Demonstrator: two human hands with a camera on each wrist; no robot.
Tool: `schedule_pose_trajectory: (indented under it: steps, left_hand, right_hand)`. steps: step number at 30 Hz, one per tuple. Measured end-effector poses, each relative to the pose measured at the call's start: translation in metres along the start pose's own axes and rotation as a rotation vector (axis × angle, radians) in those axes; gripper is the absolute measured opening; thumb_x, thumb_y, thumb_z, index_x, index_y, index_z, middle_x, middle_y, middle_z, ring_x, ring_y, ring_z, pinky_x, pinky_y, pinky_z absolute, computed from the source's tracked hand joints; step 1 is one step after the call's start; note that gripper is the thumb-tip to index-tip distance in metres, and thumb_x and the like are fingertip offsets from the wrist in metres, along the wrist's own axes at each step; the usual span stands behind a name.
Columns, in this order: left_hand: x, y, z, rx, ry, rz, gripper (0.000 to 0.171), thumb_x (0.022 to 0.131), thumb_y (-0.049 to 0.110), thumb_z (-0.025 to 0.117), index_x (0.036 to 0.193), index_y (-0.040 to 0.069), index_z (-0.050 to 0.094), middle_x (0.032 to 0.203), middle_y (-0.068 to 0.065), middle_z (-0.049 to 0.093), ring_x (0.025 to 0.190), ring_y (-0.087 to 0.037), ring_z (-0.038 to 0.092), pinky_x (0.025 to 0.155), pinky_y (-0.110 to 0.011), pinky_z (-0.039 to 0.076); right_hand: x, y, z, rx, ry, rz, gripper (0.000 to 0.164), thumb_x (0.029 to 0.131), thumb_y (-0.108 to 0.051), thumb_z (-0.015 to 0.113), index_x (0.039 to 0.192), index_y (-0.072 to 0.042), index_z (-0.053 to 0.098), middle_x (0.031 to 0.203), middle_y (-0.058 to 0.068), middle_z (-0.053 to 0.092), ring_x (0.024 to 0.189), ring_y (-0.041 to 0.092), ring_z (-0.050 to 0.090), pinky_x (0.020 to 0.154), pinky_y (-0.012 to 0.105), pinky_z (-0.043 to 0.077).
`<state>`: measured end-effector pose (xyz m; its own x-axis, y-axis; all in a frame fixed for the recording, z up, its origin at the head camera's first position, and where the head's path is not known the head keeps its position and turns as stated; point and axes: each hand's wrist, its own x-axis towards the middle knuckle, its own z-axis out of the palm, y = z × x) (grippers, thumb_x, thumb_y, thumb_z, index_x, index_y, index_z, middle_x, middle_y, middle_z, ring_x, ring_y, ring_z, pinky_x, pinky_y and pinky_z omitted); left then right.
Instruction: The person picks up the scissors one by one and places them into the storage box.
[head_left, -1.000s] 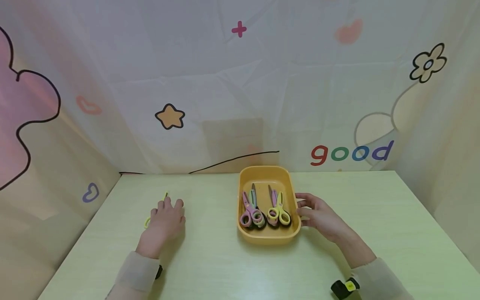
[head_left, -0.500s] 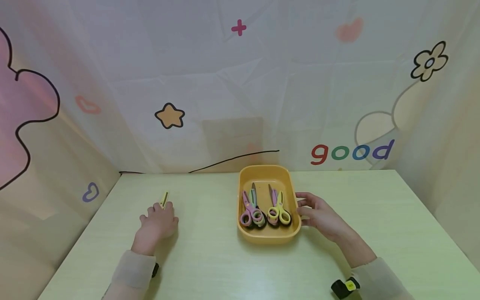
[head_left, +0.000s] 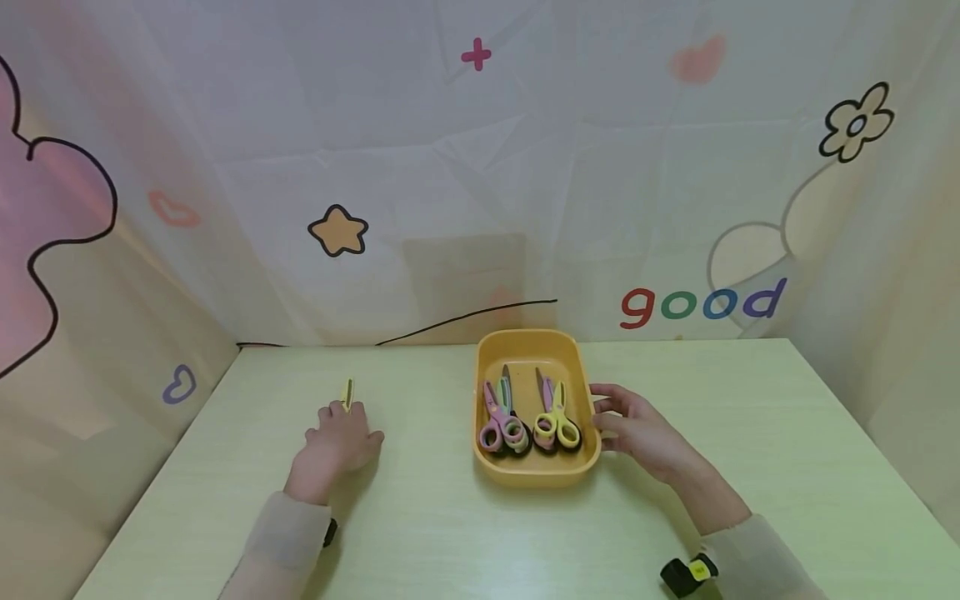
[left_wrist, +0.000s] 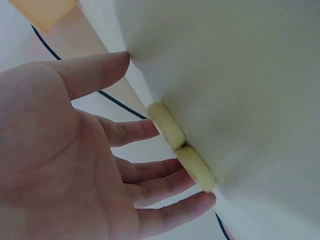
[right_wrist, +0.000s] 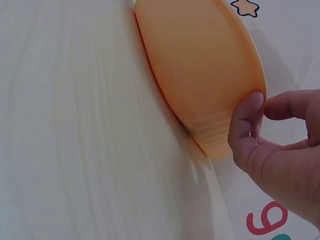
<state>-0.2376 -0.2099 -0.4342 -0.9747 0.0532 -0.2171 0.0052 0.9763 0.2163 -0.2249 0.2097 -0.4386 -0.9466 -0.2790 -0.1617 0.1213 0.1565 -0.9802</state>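
My left hand (head_left: pixel 337 442) reaches over a pair of yellow scissors (head_left: pixel 347 392) lying on the left of the table; only the blade end shows past the fingertips. In the left wrist view, the fingers rest extended against the scissors' two yellow handle loops (left_wrist: pixel 167 125), while the thumb stands apart. My right hand (head_left: pixel 637 429) holds the right rim of a yellow-orange tray (head_left: pixel 536 477). Seen from the right wrist, the thumb (right_wrist: pixel 247 112) lies on the tray's outer wall, with a finger meeting the rim opposite it.
Inside the tray lie several scissors in two groups, with pink scissors (head_left: pixel 491 421) on top at left and another yellow pair (head_left: pixel 558 421) at right. The pale table (head_left: pixel 442 533) ends at a printed cloth backdrop (head_left: pixel 420 167), which also hangs at both sides.
My left hand first shifted left over the scissors' handles, then back to the right, and the yellow scissors have moved right with it. The right hand and the tray have stayed put.
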Motion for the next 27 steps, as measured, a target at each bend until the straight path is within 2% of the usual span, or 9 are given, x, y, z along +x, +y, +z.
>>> schedule_pose_trajectory:
  steps: [4,13,21,27]
  left_hand:
    - [0.002,0.011,0.002,0.004,0.007,0.032,0.055,0.102,0.028,0.058,0.133,-0.015,0.044,0.131,-0.043,0.039,0.127,-0.058,0.037,0.094,-0.070,0.042]
    - [0.006,0.032,0.005,0.036,0.027,0.135,0.039,0.100,0.013,0.060,0.122,-0.016,0.048,0.117,-0.037,0.045,0.111,-0.050,0.045,0.082,-0.058,0.053]
    - [0.008,0.045,0.010,0.063,0.016,0.174,0.037,0.099,0.011,0.062,0.123,-0.013,0.050,0.118,-0.035,0.045,0.112,-0.048,0.044,0.081,-0.056,0.054]
    - [0.007,0.049,0.010,0.073,0.048,0.217,0.028,0.098,0.008,0.064,0.115,-0.011,0.051,0.111,-0.035,0.044,0.104,-0.048,0.045,0.082,-0.055,0.052]
  right_hand:
    - [0.000,0.000,0.000,0.004,-0.002,0.002,0.058,0.101,-0.003,0.051,0.154,0.007,0.028,0.131,0.027,0.042,0.107,0.031,0.057,0.088,0.037,0.058]
    - [0.000,0.000,0.000,0.007,0.000,0.003,0.058,0.102,-0.003,0.051,0.154,0.006,0.028,0.133,0.027,0.042,0.108,0.030,0.057,0.087,0.036,0.058]
    - [0.002,0.003,0.000,0.018,0.001,0.012,0.058,0.102,-0.004,0.051,0.154,0.006,0.028,0.132,0.026,0.043,0.108,0.030,0.057,0.087,0.035,0.057]
    - [0.001,0.003,0.000,0.009,0.000,0.002,0.058,0.102,-0.004,0.051,0.154,0.006,0.028,0.132,0.026,0.042,0.108,0.030,0.057,0.087,0.035,0.058]
